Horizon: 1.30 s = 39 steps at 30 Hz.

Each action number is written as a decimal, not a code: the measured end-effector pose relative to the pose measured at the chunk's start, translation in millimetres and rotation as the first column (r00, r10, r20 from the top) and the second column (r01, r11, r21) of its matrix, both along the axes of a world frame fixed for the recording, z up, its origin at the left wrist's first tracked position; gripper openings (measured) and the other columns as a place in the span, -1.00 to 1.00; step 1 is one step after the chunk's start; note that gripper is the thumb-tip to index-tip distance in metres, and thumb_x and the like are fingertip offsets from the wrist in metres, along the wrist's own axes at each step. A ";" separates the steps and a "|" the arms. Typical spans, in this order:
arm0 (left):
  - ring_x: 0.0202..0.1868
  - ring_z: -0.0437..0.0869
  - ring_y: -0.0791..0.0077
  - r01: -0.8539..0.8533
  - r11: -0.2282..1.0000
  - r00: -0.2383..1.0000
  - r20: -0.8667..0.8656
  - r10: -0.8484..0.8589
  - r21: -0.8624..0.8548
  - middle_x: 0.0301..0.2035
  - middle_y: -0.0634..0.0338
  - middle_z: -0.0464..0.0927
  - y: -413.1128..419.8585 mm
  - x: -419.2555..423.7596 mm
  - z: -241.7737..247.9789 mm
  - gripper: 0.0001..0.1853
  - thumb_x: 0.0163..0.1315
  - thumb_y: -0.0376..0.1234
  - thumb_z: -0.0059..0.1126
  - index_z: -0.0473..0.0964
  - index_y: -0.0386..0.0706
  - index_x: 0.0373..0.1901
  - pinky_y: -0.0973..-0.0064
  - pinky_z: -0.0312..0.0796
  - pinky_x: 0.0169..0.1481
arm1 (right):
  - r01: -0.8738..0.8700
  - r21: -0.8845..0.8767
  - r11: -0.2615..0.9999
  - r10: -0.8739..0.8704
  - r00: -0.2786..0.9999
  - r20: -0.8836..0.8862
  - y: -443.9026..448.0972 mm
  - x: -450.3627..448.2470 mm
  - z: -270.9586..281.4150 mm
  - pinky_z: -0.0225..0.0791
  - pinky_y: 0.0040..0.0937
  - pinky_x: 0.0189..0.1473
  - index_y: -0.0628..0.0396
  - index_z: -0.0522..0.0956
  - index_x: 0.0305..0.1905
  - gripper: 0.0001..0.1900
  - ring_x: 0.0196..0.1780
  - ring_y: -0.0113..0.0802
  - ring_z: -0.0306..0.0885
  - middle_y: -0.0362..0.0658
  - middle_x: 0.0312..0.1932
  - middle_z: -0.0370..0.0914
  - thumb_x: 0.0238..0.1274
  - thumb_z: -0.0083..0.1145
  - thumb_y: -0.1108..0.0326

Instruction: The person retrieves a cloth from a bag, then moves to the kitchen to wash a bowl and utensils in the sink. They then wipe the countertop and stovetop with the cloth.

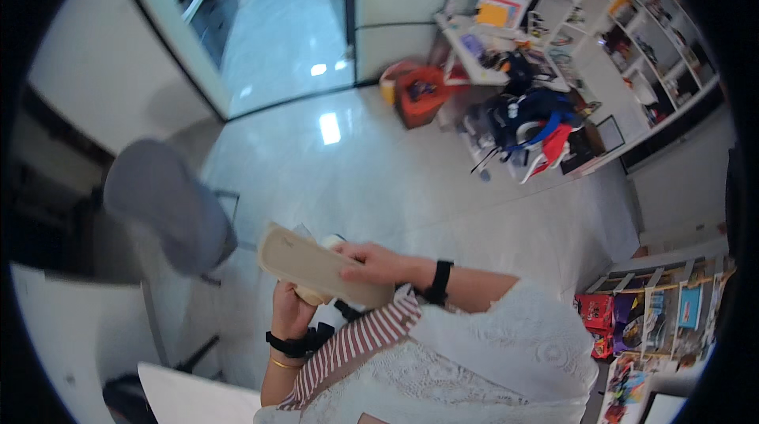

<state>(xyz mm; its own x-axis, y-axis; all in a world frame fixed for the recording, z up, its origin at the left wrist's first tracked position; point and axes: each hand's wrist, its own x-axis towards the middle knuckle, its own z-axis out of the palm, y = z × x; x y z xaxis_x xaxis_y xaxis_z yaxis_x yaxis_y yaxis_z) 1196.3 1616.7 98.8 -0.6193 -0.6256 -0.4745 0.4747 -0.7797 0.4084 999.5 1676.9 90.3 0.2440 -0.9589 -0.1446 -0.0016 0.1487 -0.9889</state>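
A long beige rounded-rectangular lid or tray (pixel 308 264), seemingly of plastic, is held at a slant before my chest. My right hand (pixel 373 264) grips its right part, with fingers lying over the upper face. Below its left part, my left hand (pixel 292 311) is closed around a cream-coloured object (pixel 311 295) that is mostly hidden under the lid. A bit of clear material and a pale round edge show just behind the lid. Both wrists wear black straps.
A grey padded chair (pixel 172 204) stands at left, above a white table corner (pixel 195 397). Ahead are an orange bin (pixel 421 95), a cluttered white desk (pixel 474 71) and a chair piled with bags and clothes (pixel 528 122). Shelves (pixel 637 89) line the right side.
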 end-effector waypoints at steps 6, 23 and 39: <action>0.06 0.42 0.26 0.357 0.847 0.932 0.085 -0.353 -0.393 0.04 0.06 0.37 -27.0 -190.4 -18.8 -0.59 0.31 -0.22 -0.24 0.23 -0.25 0.11 0.36 0.27 0.16 | 0.262 0.036 0.964 -0.253 0.953 -0.169 27.6 -148.3 -10.1 0.28 -0.49 -0.20 0.20 0.52 -0.23 -0.62 -0.22 -0.51 0.40 -0.19 -0.28 0.51 0.09 0.13 0.04; -0.07 0.46 0.26 0.150 0.972 0.985 0.107 -0.132 -0.182 -0.15 0.12 0.45 -292.1 -371.5 -86.7 -0.70 0.30 -0.22 -0.22 0.34 -0.18 -0.06 0.28 0.29 0.07 | 0.916 -0.313 0.251 -0.805 0.018 -0.593 -30.1 -597.6 23.3 0.34 -0.46 -0.36 0.27 0.55 -0.19 -0.49 -0.42 -0.51 0.46 -0.13 -0.47 0.55 0.01 0.19 -0.05; -0.16 0.51 0.23 -0.110 0.988 0.934 0.328 0.140 -0.109 -0.21 0.08 0.49 -447.6 -464.5 -89.6 -0.75 0.26 -0.25 -0.11 0.39 -0.21 -0.16 0.29 0.36 -0.03 | 0.868 -0.073 0.491 -0.315 0.099 -0.944 -198.6 -828.6 9.7 0.31 -0.30 -0.39 0.31 0.54 -0.32 -0.53 -0.46 -0.21 0.50 0.00 -0.48 0.54 -0.05 0.17 0.00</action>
<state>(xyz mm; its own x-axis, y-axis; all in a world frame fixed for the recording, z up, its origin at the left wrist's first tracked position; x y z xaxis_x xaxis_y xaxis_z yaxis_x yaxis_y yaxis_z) 731.8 1169.1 9.2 -0.3484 -0.7359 -0.5806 0.3905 -0.6770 0.6238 170.9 1478.3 100.0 -0.8788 -0.4299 -0.2073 -0.3517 0.8770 -0.3275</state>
